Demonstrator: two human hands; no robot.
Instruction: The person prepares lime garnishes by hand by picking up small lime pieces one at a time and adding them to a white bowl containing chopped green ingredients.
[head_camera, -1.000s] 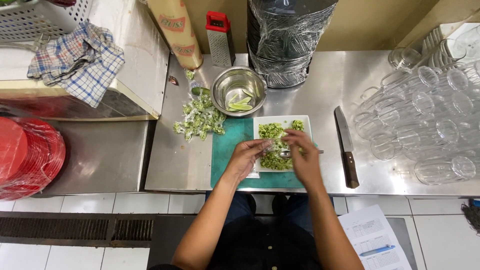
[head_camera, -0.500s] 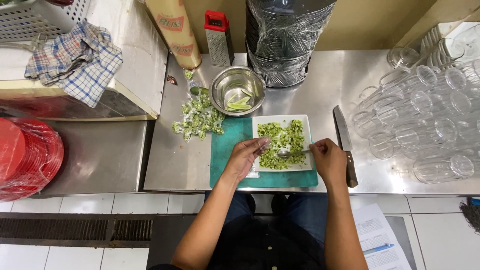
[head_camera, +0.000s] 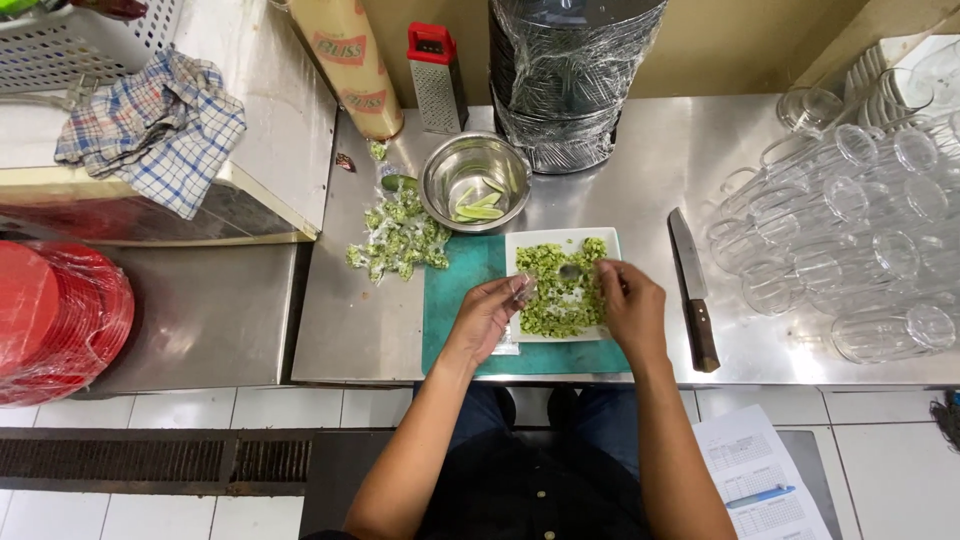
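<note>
A white square plate of chopped green pieces sits on a green cutting board. My left hand is at the plate's left edge, its fingers pinched on a small clear plastic bag. My right hand is over the plate's right side and holds a small metal spoon, whose bowl rests on the green pieces. Another small clear bag lies on the board under my left hand.
A steel bowl with lime wedges stands behind the board, with a pile of filled little bags to its left. A knife lies right of the plate, beside several upturned glasses. A grater, a wrap roll and a wrapped container stand at the back.
My right hand went out to the right towards the knife, then came back over the plate with the spoon. My left hand stayed at the plate's left edge.
</note>
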